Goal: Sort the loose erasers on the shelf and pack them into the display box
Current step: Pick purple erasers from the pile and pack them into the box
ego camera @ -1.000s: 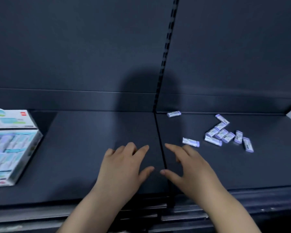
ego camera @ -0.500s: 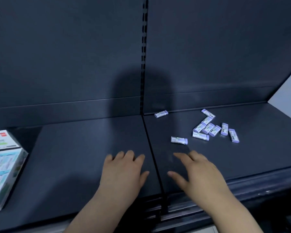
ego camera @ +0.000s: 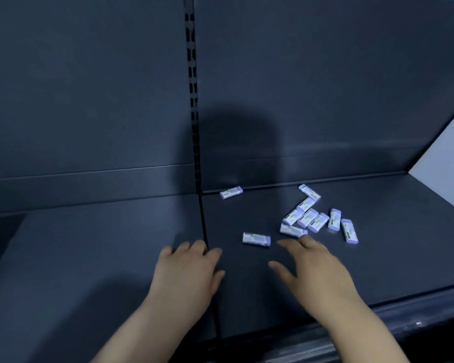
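Note:
Several small white and purple erasers lie loose on the dark shelf (ego camera: 89,258). One eraser (ego camera: 256,239) lies alone near the middle, another eraser (ego camera: 231,192) sits against the back wall, and a cluster of erasers (ego camera: 309,217) lies to the right. My right hand (ego camera: 315,273) hovers over the shelf with fingers spread, its fingertips just short of the lone eraser and the cluster. My left hand (ego camera: 189,273) is flat and relaxed over the seam between the shelf panels. Neither hand holds anything. The display box is out of view except perhaps a sliver at the far left edge.
A slotted upright (ego camera: 193,100) runs down the back wall to the shelf seam. A pale side wall (ego camera: 446,158) closes the shelf at the right. The shelf's front lip (ego camera: 404,318) runs along the bottom right.
The view has swung right, so the display box at the left has slid out of frame. Both hands have moved forward and right, toward the loose erasers.

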Available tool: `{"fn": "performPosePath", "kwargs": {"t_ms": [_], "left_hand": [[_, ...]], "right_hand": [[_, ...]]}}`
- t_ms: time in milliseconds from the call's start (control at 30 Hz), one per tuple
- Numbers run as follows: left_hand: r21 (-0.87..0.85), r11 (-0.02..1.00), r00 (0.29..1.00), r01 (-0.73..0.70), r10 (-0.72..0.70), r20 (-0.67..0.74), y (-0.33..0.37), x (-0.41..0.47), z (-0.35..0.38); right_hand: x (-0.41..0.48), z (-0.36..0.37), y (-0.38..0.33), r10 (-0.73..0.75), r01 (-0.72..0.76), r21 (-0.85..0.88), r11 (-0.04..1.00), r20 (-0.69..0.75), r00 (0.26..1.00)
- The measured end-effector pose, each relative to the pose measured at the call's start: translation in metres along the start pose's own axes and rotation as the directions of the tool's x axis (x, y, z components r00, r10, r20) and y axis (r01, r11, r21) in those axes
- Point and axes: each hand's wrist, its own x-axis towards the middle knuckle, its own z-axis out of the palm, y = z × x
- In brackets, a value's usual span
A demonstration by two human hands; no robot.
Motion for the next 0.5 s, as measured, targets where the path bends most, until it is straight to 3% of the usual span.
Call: {"fn": "performPosePath", "kwargs": {"t_ms": [200, 500], "left_hand": [[-0.161, 0.986, 0.998, 0.049, -0.056, -0.037, 0.056, 0.051, 0.013], [-0.154, 0.961, 0.974, 0.228, -0.227, 0.023, 0.090, 0.075, 0.030]], "right_hand": [[0.044, 0.000, 0.075, -0.071, 0.069, 0.033, 0.997, 0.052, 0.996], [0.093, 0.021, 0.107, -0.285, 0.273, 0.098, 0.957, 0.134, 0.949]]}}
